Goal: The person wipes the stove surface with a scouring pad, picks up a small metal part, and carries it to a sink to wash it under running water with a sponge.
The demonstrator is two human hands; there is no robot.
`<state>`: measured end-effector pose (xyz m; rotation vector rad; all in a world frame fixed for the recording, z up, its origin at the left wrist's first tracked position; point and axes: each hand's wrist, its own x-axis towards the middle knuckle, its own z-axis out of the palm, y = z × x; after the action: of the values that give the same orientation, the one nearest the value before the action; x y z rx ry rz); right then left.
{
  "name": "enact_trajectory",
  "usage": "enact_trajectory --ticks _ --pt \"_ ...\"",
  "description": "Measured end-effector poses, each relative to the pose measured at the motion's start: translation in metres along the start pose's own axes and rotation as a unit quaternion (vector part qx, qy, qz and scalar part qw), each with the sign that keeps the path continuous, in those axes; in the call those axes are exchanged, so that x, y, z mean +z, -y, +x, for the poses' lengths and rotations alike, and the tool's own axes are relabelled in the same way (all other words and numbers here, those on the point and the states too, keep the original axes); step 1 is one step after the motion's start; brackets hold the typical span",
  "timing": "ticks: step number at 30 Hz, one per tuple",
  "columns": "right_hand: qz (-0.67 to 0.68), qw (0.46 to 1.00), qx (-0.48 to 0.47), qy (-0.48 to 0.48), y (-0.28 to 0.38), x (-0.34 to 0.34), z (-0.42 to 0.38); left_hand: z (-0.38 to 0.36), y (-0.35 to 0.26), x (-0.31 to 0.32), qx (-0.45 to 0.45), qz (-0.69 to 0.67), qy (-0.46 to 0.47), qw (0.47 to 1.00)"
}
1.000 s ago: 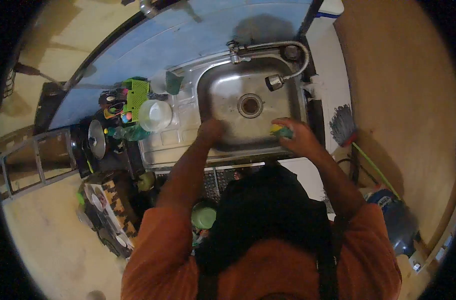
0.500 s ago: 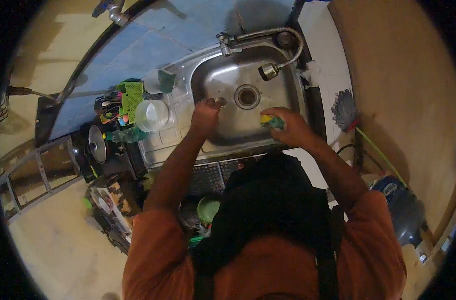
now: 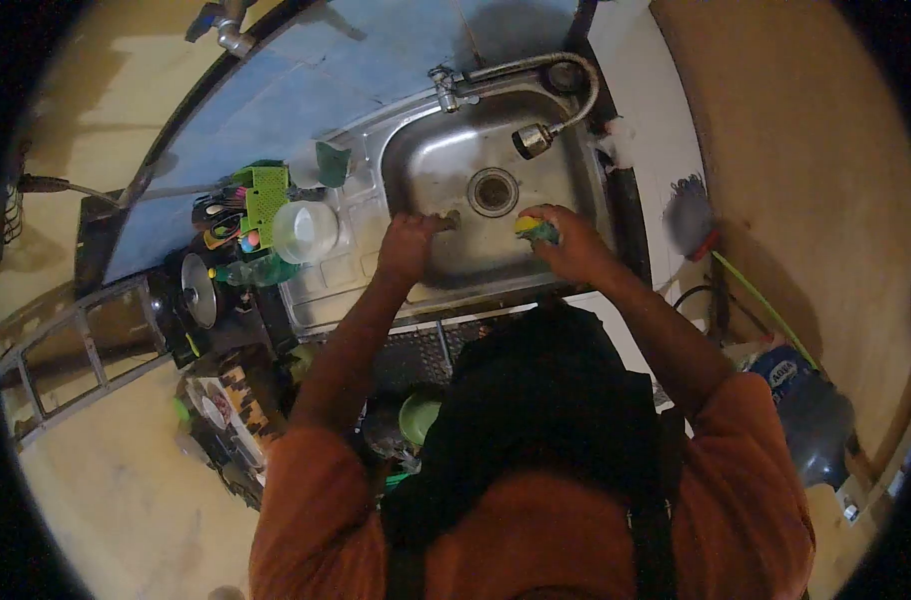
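Observation:
Over the left part of the steel sink [image 3: 536, 112], my left hand [image 3: 409, 246] is closed around a small metal thing [image 3: 451, 219], perhaps a spoon. Its rounded end shows beyond the fingertips; the rest is hidden in the fist. My right hand [image 3: 574, 246] grips a yellow and green sponge [image 3: 537, 230] over the front right of the basin. The two hands are a short way apart, with the drain [image 3: 495, 192] beyond them.
A faucet [image 3: 444, 88] with a flexible neck and spray head [image 3: 532, 141] arches over the back right. On the left drainboard stand a clear plastic tub [image 3: 306, 232] and a green utensil basket [image 3: 266, 205]. A grey-bristled brush [image 3: 689, 222] lies at the right.
My left hand has turned and dropped slightly toward me, with the small metal thing still in it. My right hand has shifted a little to the left with the sponge.

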<state>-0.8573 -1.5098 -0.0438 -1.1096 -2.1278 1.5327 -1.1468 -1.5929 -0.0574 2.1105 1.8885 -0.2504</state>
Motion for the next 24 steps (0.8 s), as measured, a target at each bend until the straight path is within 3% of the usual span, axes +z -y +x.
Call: enact_trajectory --ticks 1,3,7,10,12,19,24 --pt "-0.001 1.000 0.000 0.008 0.002 -0.002 0.003 -0.002 0.002 0.000 -0.002 0.002 -0.002 1.000" --pt "-0.011 1.000 -0.006 0.029 0.010 -0.003 0.006 -0.007 0.006 0.001 -0.062 -0.204 -0.173 0.962" --pt "-0.029 0.994 -0.051 0.097 0.037 0.000 0.016 -0.027 0.012 -0.005 -0.082 -0.321 -0.183 0.926" --pt "-0.041 0.989 -0.112 0.093 0.051 0.008 0.026 -0.033 0.005 -0.015 -0.100 -0.422 -0.178 0.884" --pt "-0.044 0.988 -0.097 0.115 0.083 -0.003 0.034 -0.032 0.007 -0.005 -0.038 -0.483 -0.237 0.842" --pt "0.029 0.973 -0.121 0.192 0.098 0.007 0.059 -0.036 -0.011 -0.024 -0.046 -0.504 -0.247 0.827" --pt "0.038 0.975 -0.096 0.197 0.093 0.019 0.063 -0.035 -0.014 -0.040 -0.044 -0.413 -0.291 0.862"
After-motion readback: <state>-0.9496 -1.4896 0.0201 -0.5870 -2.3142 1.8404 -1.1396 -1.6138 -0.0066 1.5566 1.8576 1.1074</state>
